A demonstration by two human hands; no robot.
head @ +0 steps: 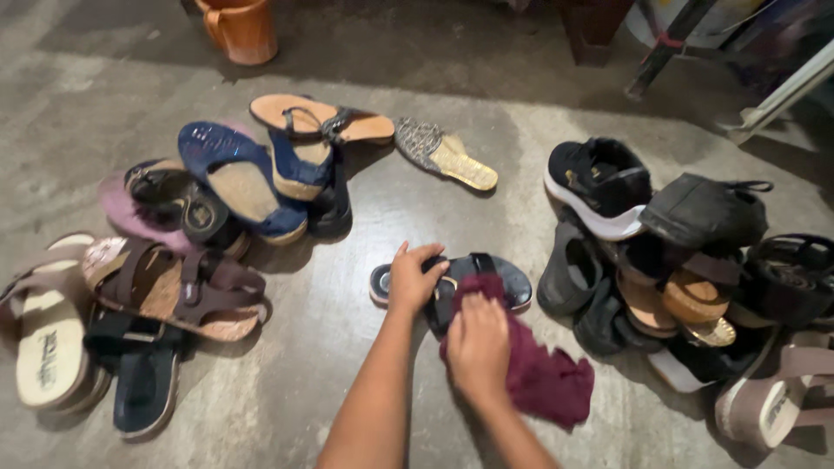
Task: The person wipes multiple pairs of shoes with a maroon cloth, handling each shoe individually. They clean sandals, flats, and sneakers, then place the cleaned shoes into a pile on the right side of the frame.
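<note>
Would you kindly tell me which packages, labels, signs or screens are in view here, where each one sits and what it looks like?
Packages, signs, screens: none in view.
Printed mark: dark, small, on the cream insole of the beige sandal at far left; too blurred to make out.
Logo patch: small, gold, on the side of the black sneaker at upper right, above its white sole.

A home's floor space, worn shoes and sandals [217, 182] lying in heaps on a bare concrete floor [417, 113], orange bucket [239, 28] standing nearby, furniture legs [591, 35] showing beyond.
</note>
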